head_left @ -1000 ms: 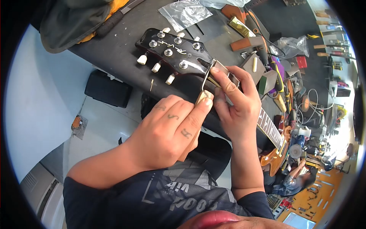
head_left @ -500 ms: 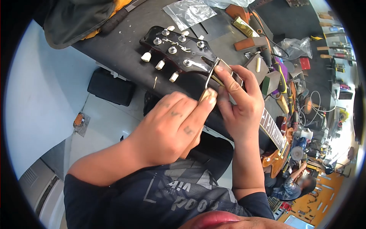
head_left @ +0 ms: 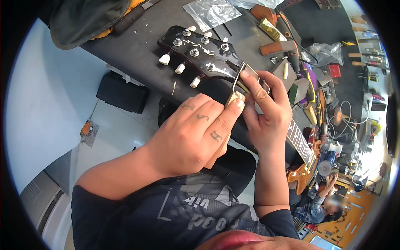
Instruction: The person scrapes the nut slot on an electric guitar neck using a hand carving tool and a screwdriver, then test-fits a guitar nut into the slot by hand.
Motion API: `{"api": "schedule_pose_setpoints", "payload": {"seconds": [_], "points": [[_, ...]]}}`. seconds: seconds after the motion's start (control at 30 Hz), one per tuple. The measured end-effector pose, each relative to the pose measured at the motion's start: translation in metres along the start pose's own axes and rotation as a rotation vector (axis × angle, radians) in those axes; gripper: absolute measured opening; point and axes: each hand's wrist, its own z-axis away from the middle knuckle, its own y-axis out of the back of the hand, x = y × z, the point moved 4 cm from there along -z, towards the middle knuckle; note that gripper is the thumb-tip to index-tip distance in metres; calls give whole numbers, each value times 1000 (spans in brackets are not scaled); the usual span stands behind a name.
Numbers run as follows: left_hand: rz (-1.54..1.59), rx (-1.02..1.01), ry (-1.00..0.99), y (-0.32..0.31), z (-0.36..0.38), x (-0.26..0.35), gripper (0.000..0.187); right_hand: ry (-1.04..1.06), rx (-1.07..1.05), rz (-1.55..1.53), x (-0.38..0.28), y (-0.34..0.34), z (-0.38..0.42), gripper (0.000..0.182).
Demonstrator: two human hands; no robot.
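Note:
A wooden-handled tool (head_left: 236, 97) is in my left hand (head_left: 189, 129), which is wrapped round the handle, index finger along it. Its thin, bent metal shank (head_left: 234, 84) reaches up to the nut end of the guitar neck. The tip is partly hidden by my right index finger. My right hand (head_left: 266, 106) grips the neck just below the headstock, index finger bent over the top and thumb on the near side. A flat, pale-edged plate (head_left: 251, 71) lies over the neck under those fingers. The dark glossy guitar headstock (head_left: 198, 52) carries several cream-buttoned tuners.
Fretboard (head_left: 299, 141) and amber guitar body (head_left: 298, 175) extend to the lower right. Wooden blocks (head_left: 277, 48), clear plastic bags (head_left: 212, 14) and tools crowd the dark bench. A black case (head_left: 123, 91) is on the floor. Another person (head_left: 318, 206) works at lower right.
My left hand and the tool have shifted slightly up and right, the shank now standing a little steeper. My right hand keeps its grip. The whole view has moved slightly.

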Motion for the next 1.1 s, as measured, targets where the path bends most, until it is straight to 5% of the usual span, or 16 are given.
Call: {"api": "schedule_pose_setpoints", "payload": {"seconds": [0.3,0.43,1.1], "points": [[39,-33,33,2,0,0,76,36,9,-2,2,-1,0,57],[7,-24,47,7,12,9,61,4,-13,3,0,2,1,58],[43,-14,30,3,-10,0,73,14,4,26,0,1,0,57]]}}
